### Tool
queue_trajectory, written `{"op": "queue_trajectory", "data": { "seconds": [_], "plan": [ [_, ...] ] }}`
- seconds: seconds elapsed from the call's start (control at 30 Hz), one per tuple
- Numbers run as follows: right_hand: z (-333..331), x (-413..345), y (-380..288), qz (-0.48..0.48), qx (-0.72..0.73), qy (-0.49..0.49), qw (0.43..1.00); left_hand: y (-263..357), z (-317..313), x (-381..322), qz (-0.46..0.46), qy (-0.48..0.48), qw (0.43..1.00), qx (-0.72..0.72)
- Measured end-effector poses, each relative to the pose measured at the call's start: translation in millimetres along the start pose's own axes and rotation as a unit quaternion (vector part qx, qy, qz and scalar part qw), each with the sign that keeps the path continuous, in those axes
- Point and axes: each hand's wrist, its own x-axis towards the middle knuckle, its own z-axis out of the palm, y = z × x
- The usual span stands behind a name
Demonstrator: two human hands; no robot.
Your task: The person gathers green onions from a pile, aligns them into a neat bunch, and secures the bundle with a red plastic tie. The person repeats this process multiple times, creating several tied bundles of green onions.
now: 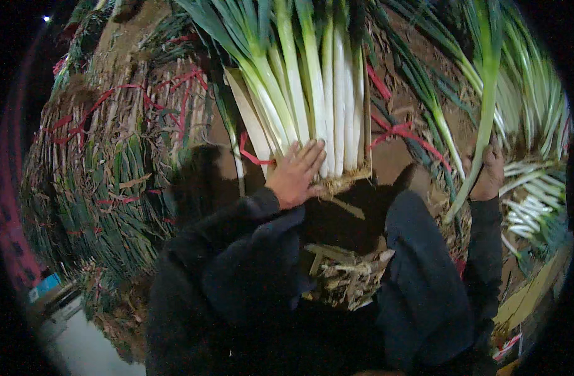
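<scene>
My left hand (296, 177) lies flat across the white shafts of several large Welsh onions or leeks (317, 98), near their root ends. They stand side by side in a shallow tray (249, 113) with raised sides, green leaves pointing away from me. Off to the right, my right hand (487, 173) is closed around one long stalk (485, 113) of the same kind. That stalk slants in front of the palm, its lower end near my right knee. Pink tape (254, 152) runs by the tray's left side, beside my left hand.
Tied bundles of untrimmed onions (127, 155) with pink tape are heaped at left. Cleaned stalks (526, 108) and a pile with white ends showing (526, 211) lie at far right. Peeled scraps (350, 282) lie between my knees. Loose stalks (439, 117) and tape (409, 134) cover the ground right of the tray.
</scene>
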Motion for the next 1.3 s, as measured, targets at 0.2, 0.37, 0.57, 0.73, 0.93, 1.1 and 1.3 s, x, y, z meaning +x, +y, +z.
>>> {"op": "queue_trajectory", "data": {
  "seconds": [0.2,0.37,0.57,0.73,0.93,1.1,1.3],
  "plan": [
    [146,91,-24,-0.012,-0.13,-0.155,0.979,-8,-2,-1,0.026,0.058,0.988,-0.143],
    [216,124,24,0.033,-0.129,-0.235,0.963,-13,-1,1,0.049,0.081,0.991,-0.099],
    [226,151,78,0.089,-0.239,-0.224,0.941,-16,-1,4,0.072,0.121,0.983,-0.119],
    [225,165,92,0.122,-0.209,-0.179,0.954,-21,-1,4,0.085,0.116,0.984,-0.108],
    [221,168,74,0.107,-0.206,-0.179,0.956,-28,-4,9,0.102,0.126,0.98,-0.114],
    [225,162,69,0.11,-0.196,-0.161,0.961,-33,-9,8,0.126,0.094,0.981,-0.114],
    [234,140,80,0.12,-0.231,-0.12,0.958,-40,-6,10,0.148,0.101,0.98,-0.083]
  ]
}}
